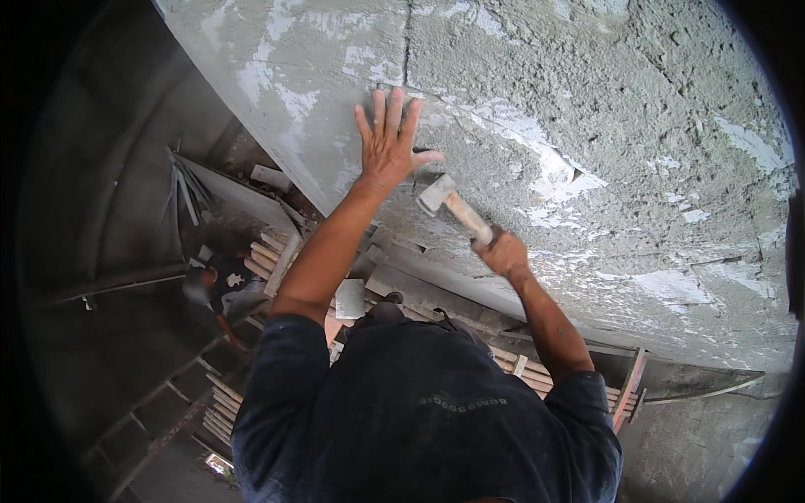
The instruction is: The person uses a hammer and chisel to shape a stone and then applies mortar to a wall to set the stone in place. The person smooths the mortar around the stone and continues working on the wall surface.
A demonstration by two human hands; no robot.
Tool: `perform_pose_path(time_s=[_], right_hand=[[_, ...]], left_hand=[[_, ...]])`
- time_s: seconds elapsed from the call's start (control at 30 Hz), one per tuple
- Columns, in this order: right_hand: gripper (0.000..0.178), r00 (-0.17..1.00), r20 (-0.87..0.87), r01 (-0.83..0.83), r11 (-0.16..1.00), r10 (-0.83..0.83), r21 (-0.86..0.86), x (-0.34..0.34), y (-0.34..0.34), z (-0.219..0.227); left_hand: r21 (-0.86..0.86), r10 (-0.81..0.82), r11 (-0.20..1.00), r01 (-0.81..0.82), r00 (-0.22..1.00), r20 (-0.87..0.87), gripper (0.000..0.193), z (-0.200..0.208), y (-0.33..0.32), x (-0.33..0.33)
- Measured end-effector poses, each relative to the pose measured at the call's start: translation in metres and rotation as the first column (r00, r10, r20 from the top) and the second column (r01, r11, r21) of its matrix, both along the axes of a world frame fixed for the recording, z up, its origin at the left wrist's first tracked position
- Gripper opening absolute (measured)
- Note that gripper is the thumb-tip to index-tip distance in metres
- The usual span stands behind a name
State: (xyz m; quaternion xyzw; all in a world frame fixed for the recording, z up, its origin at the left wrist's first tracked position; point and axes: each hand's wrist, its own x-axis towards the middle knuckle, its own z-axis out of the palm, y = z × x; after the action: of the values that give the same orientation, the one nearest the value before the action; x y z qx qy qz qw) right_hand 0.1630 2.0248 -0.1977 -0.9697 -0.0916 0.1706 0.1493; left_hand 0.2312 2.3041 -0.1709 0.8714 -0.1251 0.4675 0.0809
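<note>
My left hand (387, 159) lies flat against a grey, roughly plastered wall (579, 92), its fingers spread and pointing up. A dark crack runs up the plaster just above the fingertips. Below and to the right, my right hand (504, 254) is wrapped round the lower end of a hatchet's (467, 215) pale, worn wooden handle. The hatchet's dusty grey head is close to the wall, a little below my left thumb; I cannot tell whether it touches. Whitish bare patches show between the rough areas of plaster.
Under me is a scaffold platform of wooden poles (537, 377) and boards. A square grey plate (350, 298) lies near my left elbow. Lower left, another person (220, 283) in a dark shirt is beside stacked poles. A reddish upright bar (629, 390) stands at the right.
</note>
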Motion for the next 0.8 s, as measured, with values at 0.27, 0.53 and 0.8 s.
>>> perform_pose_path(time_s=[0.27, 0.53, 0.8], right_hand=[[0.044, 0.997, 0.061, -0.047, 0.998, 0.049, -0.042, 0.020, -0.011, -0.003], [0.046, 0.984, 0.164, -0.068, 0.998, 0.067, 0.003, 0.029, -0.026, 0.003], [0.040, 0.891, 0.397, -0.337, 0.906, 0.220, 0.256, -0.038, 0.010, 0.046]], left_hand=[[-0.001, 0.006, 1.000, -0.006, 1.000, 0.000, 0.121, -0.001, 0.000, 0.002], [-0.014, 0.014, 1.000, -0.014, 1.000, -0.013, 0.123, -0.001, -0.001, -0.002], [-0.057, 0.008, 0.998, -0.014, 0.996, -0.088, 0.129, -0.004, 0.003, 0.000]])
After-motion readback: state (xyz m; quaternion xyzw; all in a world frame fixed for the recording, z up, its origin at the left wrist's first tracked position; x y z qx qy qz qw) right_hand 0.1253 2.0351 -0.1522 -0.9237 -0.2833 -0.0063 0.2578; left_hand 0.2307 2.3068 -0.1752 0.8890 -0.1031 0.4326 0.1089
